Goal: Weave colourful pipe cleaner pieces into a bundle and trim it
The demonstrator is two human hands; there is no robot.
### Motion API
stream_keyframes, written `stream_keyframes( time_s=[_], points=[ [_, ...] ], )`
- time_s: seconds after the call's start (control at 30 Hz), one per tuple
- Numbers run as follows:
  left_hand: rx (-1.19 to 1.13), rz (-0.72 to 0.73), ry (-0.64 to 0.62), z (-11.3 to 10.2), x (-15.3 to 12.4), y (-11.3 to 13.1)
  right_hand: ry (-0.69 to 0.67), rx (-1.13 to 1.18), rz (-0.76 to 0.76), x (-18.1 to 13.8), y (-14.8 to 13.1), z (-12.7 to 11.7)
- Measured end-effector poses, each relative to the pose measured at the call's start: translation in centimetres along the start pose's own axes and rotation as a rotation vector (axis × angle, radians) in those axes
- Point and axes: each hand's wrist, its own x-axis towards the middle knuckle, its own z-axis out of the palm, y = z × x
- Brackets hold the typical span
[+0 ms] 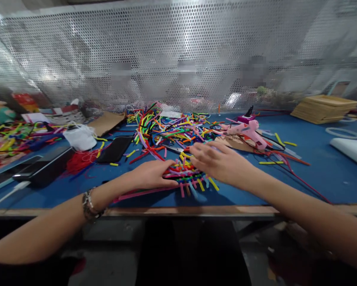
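A woven piece of colourful pipe cleaners [184, 171] lies near the table's front edge, its short cut ends sticking out toward me. My left hand [153, 174] grips its left side, thumb at the near edge and fingers at the far side. Over the right side of the piece is my right hand [215, 161], its fingers bent and smeared by motion. Whether those fingers hold a strand is not visible. Just beyond the piece lie scissors [176, 149], partly covered by pipe cleaners. Long pink strands [148, 193] run out to the left beneath my left wrist.
A heap of pipe cleaners [172, 129] spreads behind my hands. A pink glue gun [249, 133] rests at right, near stacked wooden trays [324, 108]. At left are a black phone [115, 149], a power bank [44, 163], red thread [81, 161] and a white mask [80, 137].
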Motion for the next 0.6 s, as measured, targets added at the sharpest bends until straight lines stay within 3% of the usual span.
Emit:
stream_keyframes(
  time_s=[0.07, 0.17, 0.33, 0.6],
  points=[
    [0.095, -0.001, 0.024, 0.3, 0.0, 0.2, -0.132, 0.016, -0.136, -0.3, -0.3, 0.2],
    [0.239, -0.038, 0.077, 0.7, -0.1, 0.6, -0.256, 0.194, -0.110, -0.7, 0.3, 0.6],
    [0.353, -0.061, 0.110, 1.7, -0.2, 1.3, -0.264, 0.449, 0.060, -0.9, 1.6, 1.4],
    [0.392, -0.018, 0.105, 2.5, 0.1, 1.0, -0.299, 0.484, 0.112, -0.2, 1.4, 1.9]
  ],
)
